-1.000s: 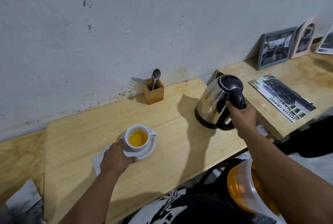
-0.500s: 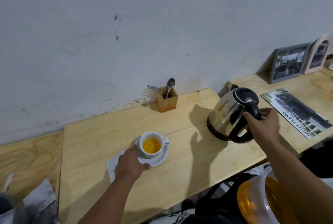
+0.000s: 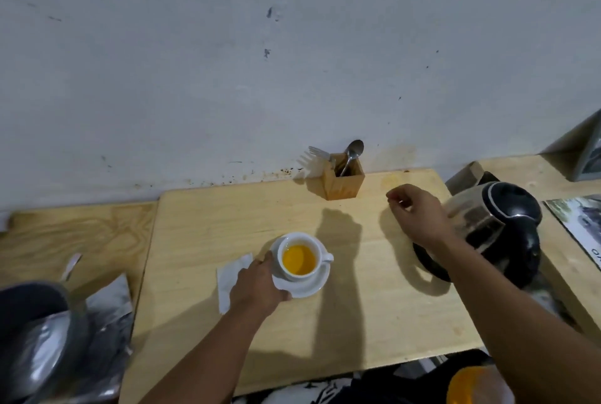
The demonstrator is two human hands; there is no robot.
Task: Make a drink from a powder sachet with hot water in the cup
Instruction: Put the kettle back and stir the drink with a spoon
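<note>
A white cup (image 3: 294,273) holding orange drink stands on a white saucer (image 3: 313,286) in the middle of the wooden table (image 3: 374,316). My left hand (image 3: 257,286) grips the saucer's left rim. My right hand (image 3: 414,213) hovers empty above the table, fingers loosely curled, between the wooden holder (image 3: 343,177) and the steel kettle (image 3: 487,231). The holder carries a spoon (image 3: 353,151) and a fork (image 3: 320,154). The kettle stands at the table's right edge, free of my hand.
A white napkin (image 3: 229,277) lies under my left hand. A torn sachet piece (image 3: 72,265) and a silvery bag (image 3: 107,309) lie on the lower bench at left. A picture frame (image 3: 590,159) and a brochure (image 3: 582,224) sit at right, the wall close behind.
My right hand let go of the kettle handle and moved left and up toward the utensil holder. The left hand stayed on the saucer. The view swung left.
</note>
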